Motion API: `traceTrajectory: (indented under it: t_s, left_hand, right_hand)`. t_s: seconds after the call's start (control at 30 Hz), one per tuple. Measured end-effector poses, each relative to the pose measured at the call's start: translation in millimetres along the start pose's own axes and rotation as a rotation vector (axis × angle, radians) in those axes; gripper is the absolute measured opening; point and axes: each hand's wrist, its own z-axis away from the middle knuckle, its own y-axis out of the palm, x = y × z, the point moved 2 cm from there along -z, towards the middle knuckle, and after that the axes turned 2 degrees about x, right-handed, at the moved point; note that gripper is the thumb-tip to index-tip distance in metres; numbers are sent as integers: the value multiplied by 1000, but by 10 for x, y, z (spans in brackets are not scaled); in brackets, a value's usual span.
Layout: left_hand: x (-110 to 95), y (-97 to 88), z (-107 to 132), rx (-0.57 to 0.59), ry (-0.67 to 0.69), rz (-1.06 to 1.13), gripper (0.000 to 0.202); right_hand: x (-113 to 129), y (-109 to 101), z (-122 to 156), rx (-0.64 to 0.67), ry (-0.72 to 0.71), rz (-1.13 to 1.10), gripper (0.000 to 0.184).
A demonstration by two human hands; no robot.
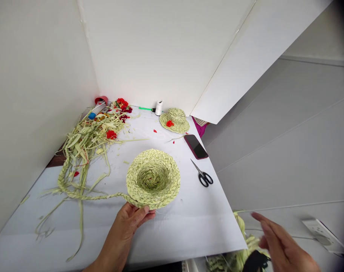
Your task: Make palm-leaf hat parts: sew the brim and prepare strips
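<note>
My left hand [134, 219] pinches the near rim of a small woven straw hat [152, 179], thumb on top and fingers beneath. The hat lies with its hollow crown facing up. From its near-left edge a braided straw strip [95, 197] runs left across the table. Off the table's right edge, my right hand [279, 241] is raised and slightly blurred. Its fingers are drawn together; whatever they pinch, if anything, is too small to make out.
Loose straw strips [84, 136] and red flowers [122, 102] pile at the back left. A finished straw hat [174, 120], a white thread spool [158, 108], a phone [196, 146] and black-handled scissors [203, 176] lie toward the back and right. A wall socket [321, 232] is beyond my right hand.
</note>
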Motion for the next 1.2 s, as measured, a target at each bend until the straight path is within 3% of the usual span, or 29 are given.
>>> traceTrajectory:
  t_s: [0.07,0.2,0.3,0.37,0.47,0.6,0.73,0.8,0.87,0.93,1.03,1.1,1.2]
  left_hand:
    - [34,-19,1,0,-4,-1,22]
    - [41,-8,1,12,-16,13,23]
    - [-17,14,9,12,12,4,23]
    - [-53,24,19,-1,22,10,23]
    - [-61,36,26,-23,9,30,24]
    - [-18,64,5,-50,-21,29,26]
    - [-10,85,-17,-74,-24,11,27]
    - [-17,80,-20,-76,-21,8,26]
    - [-25,65,-19,-49,-15,9,25]
    - [-36,41,-9,-14,-18,10,24]
    - [-75,-14,29,2,-26,14,27]
    - [-118,-53,61,12,-23,23,30]
    - [-169,-112,81,24,-16,30,32]
  right_hand:
    - [345,304,45,154,-34,-175,46]
    - [1045,1142,408,497,-103,-504,49]
    - [1274,1577,705,734,-151,-631,52]
    - [1297,1661,837,831,-226,-595,49]
    - [1300,1571,902,793,-513,-424,36]
    - [1377,1479,892,574,-897,-225,32]
    - [1458,1568,932,425,-1102,-169,37]
    - [1465,1560,928,444,-1141,-190,39]
    - [1420,1461,840,552,-1053,-241,34]
    - [1301,1266,652,625,-862,-304,26]
    - [1010,888,265,484,-577,-320,33]
    - [783,694,33,364,-302,-274,37]
    - [612,597,-128,391,-167,-207,43]
